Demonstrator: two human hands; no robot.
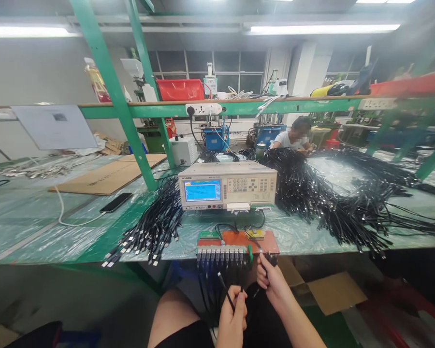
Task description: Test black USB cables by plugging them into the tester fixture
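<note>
My left hand [234,311] is closed around a black cable [224,288], whose metal-tipped plug end points up and to the left. My right hand [271,276] pinches a black cable connector [270,259] close to the table's front edge, at the right of the orange test board [235,238]. Along the board's front, a row of connectors [223,250] has several black cables [217,275] hanging down from it. Behind the board stands a beige tester [228,186] with a lit blue screen, wired to the board.
Big bundles of black cables lie left [154,217] and right [322,193] of the tester. A phone [116,202] on a white cord and a cardboard sheet [110,175] are at left. Green posts [116,92] hold a shelf. Another person [293,135] sits beyond.
</note>
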